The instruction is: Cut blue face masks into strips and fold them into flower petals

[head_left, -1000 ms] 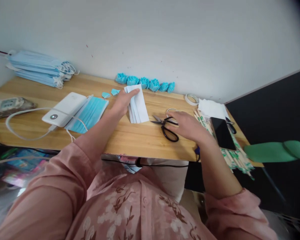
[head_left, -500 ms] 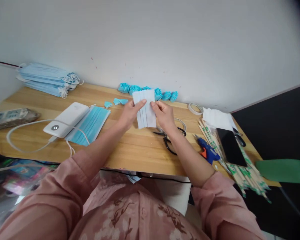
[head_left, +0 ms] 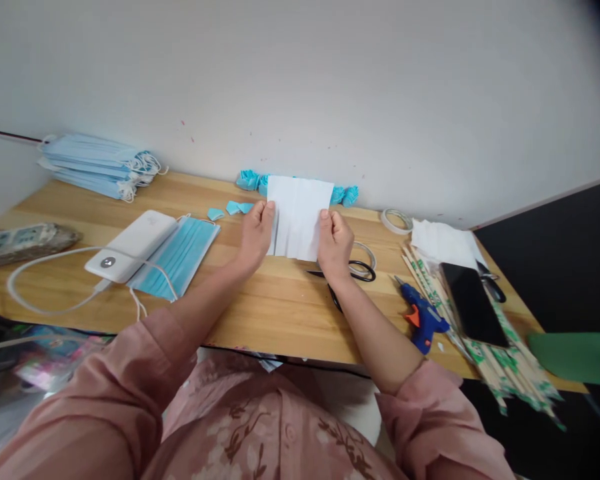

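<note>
A white pleated mask sheet [head_left: 300, 215] is stretched wide between both hands, a little above the wooden desk [head_left: 260, 293]. My left hand [head_left: 257, 230] pinches its left edge. Its right edge is pinched by my right hand [head_left: 334, 240]. Black scissors [head_left: 350, 275] lie on the desk just under my right wrist. Behind the sheet, a row of small blue fabric roses [head_left: 347, 195] stands against the wall, partly hidden.
A blue mask [head_left: 185, 248] with a white power bank [head_left: 130, 245] on it lies left. A stack of blue masks [head_left: 97, 163] sits far left. Right: tape rolls [head_left: 394, 219], blue glue gun [head_left: 423, 317], phone [head_left: 473, 303], wooden sticks [head_left: 500, 363], white sheets [head_left: 443, 240].
My right hand left the scissors and joined the left on the white sheet. The folded sheet was lifted off the desk and pulled open wide.
</note>
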{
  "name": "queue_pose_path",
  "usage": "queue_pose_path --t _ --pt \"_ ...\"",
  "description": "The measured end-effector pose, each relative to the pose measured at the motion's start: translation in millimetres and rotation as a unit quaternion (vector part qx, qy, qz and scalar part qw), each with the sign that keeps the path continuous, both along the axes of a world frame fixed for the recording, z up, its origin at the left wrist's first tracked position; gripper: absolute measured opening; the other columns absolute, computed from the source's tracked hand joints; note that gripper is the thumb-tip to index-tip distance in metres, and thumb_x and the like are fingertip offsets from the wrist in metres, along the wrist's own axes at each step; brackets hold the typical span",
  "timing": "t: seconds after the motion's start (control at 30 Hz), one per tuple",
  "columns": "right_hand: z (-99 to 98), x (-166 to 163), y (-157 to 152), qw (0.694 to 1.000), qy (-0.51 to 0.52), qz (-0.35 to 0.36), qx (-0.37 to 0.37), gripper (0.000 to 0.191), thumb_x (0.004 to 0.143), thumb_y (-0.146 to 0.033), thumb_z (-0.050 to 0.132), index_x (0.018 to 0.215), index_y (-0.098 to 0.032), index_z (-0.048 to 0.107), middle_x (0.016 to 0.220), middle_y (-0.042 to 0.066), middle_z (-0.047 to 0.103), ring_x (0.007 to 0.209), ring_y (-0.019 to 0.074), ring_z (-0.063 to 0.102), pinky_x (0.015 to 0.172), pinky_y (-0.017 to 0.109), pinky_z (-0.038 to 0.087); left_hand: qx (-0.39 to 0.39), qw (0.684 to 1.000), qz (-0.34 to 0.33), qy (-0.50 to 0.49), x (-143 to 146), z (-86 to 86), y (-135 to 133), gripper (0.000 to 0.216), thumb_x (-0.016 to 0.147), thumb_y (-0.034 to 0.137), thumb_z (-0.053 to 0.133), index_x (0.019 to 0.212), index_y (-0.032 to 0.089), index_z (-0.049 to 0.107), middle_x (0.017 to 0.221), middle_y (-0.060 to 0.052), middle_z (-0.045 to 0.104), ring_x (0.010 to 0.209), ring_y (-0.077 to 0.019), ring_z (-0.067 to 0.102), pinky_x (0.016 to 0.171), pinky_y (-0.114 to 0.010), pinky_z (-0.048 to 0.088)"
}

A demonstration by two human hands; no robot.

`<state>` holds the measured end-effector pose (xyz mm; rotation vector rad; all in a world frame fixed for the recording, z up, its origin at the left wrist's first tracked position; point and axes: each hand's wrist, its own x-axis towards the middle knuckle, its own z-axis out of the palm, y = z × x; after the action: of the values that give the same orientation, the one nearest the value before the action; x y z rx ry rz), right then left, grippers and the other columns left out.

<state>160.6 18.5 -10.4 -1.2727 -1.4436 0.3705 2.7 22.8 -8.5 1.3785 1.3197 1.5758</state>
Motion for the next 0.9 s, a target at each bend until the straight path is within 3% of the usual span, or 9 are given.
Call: queue_pose_path --t 0.37,0.7,0.9 --pt "-2.5 0 2 1.0 -0.011 -0.026 0.013 0.045 0.1 -0.057 0.04 0.069 -0.025 0.032 0.06 -0.006 0.032 0.06 0.013 0.033 0.06 0.029 0.027 0.048 0.998 0.042 0.029 -1 -12.8 8 0.053 0.097 0.066 0.044 0.069 0.024 0.028 0.066 0.003 0.03 0.063 -0.0142 0.03 0.06 -0.032 0.025" --pt "-0.7 2 3 0.999 0.003 -0.02 0.026 0.047 0.098 -0.057 0.043 0.066 -0.025 0.032 0.059 -0.007 0.031 0.059 0.0121 0.032 0.058 0.028 0.026 0.05 0.997 0.056 0.031 -3 -4.5 9 0.042 0.102 0.032 0.051 0.066 0.022 0.03 0.064 0.004 0.031 0.061 -0.0123 0.03 0.058 -0.029 0.025" --pt "-1.2 3 3 1.0 0.012 -0.017 0.018 0.045 0.098 -0.056 0.045 0.067 -0.024 0.036 0.06 -0.007 0.033 0.06 0.0123 0.034 0.059 0.028 0.028 0.042 0.998 0.048 0.018 -4 -4.2 8 0.037 0.101 0.032 0.05 0.068 0.022 0.036 0.066 0.004 0.034 0.063 -0.0127 0.033 0.061 -0.029 0.029"
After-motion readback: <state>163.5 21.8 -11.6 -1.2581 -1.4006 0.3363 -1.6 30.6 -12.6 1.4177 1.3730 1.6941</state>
